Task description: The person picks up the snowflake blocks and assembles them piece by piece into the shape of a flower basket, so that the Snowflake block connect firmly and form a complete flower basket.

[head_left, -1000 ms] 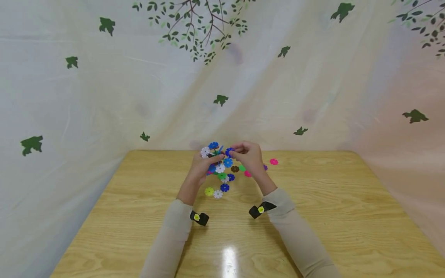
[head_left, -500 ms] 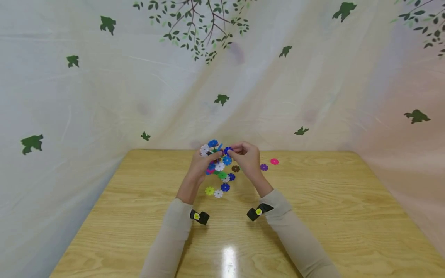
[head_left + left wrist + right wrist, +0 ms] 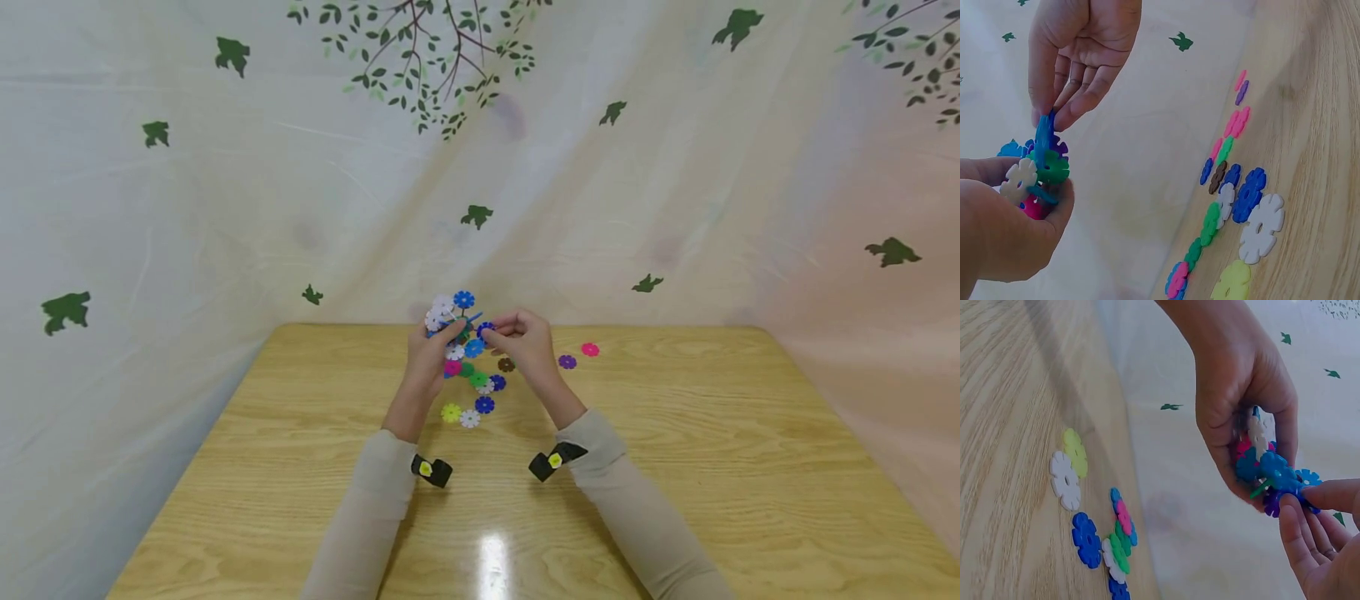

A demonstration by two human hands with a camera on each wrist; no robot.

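Note:
In the head view, my left hand (image 3: pixel 426 360) holds a cluster of joined flower-shaped plastic discs above the table's far edge. White, blue, green and pink pieces of the cluster (image 3: pixel 1275 469) show in the right wrist view. Thumb and fingers of my right hand (image 3: pixel 531 343) pinch a dark blue flower disc (image 3: pixel 486 331) at the cluster's right side. In the left wrist view, the right fingertips meet a blue disc (image 3: pixel 1043 140) at the top, beside a green disc (image 3: pixel 1052 167). Whether the dark blue disc is slotted in cannot be made out.
On the wooden table (image 3: pixel 675 467) lie loose flower discs. A yellow disc (image 3: pixel 451 413), a white disc (image 3: pixel 469 418) and a blue disc (image 3: pixel 484 405) are nearest. A purple disc (image 3: pixel 567 362) and a pink disc (image 3: pixel 590 349) lie right. A printed cloth (image 3: pixel 375 208) hangs behind.
The left hand has tilted the cluster and shifted slightly left, bringing more white discs into sight at its top. The right hand has followed a little leftward, still pinching the dark blue disc.

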